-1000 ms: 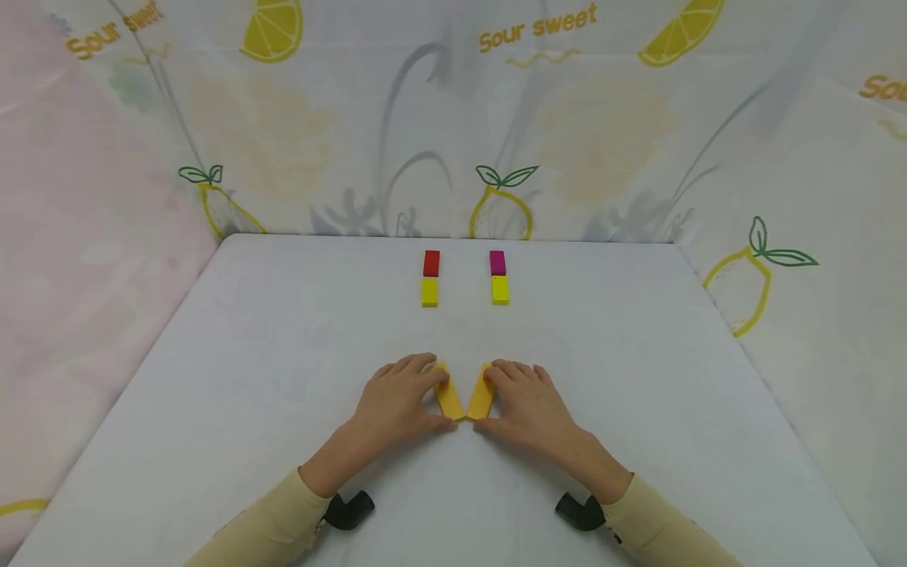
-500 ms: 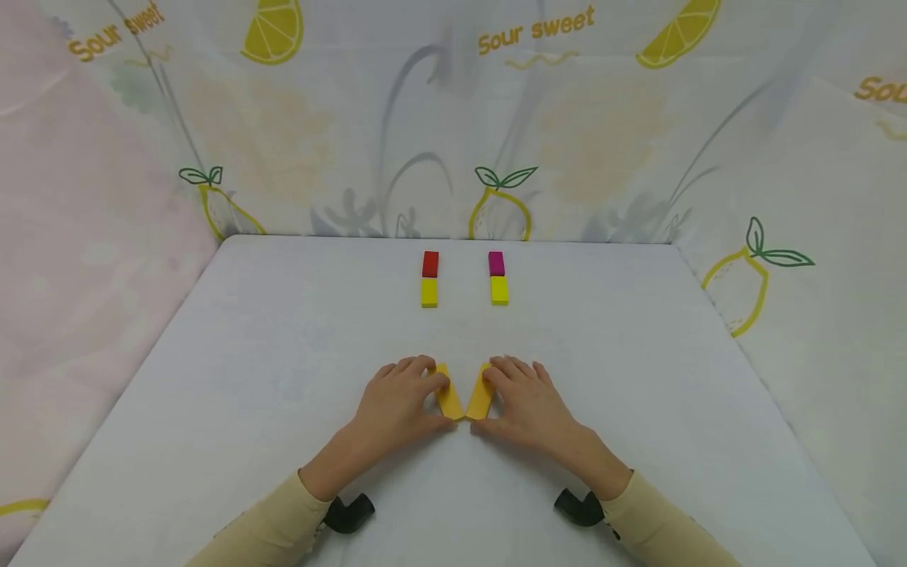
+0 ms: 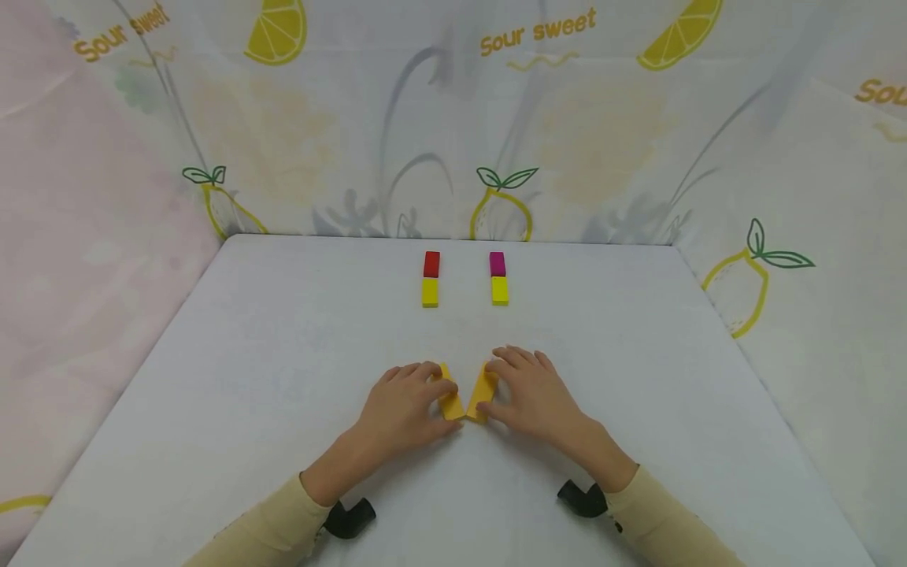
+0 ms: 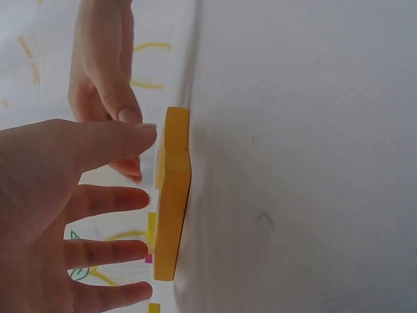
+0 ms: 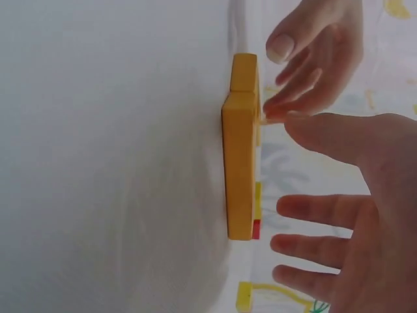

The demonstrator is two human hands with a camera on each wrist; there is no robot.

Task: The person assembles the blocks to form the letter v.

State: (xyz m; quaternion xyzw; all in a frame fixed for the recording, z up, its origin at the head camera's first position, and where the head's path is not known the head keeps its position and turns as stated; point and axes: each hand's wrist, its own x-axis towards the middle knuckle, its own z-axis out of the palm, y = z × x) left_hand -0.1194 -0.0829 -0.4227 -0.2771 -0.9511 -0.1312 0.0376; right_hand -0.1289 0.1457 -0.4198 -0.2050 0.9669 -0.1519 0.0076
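Observation:
Two orange-yellow blocks lie on the white table, forming a V whose near ends meet. My left hand (image 3: 405,403) hovers over the left block (image 3: 451,403), and my right hand (image 3: 534,394) over the right block (image 3: 482,394). In the left wrist view, the left hand's fingers (image 4: 107,251) are straight and stand a little off the left block (image 4: 172,215). The right wrist view shows the right hand (image 5: 384,215) likewise with extended fingers, apart from the right block (image 5: 240,169). Neither hand grips anything.
Beyond the hands, a red block (image 3: 431,264) touches a yellow block (image 3: 430,293). To their right, a magenta block (image 3: 497,264) touches another yellow block (image 3: 500,291). Black curved pieces (image 3: 350,519) sit by the sleeves. A lemon-printed cloth (image 3: 602,142) hangs behind the table.
The right hand has lifted slightly away from its block, its thumb drawn back from the near end. The left hand has shifted slightly right. The two blocks hold their V.

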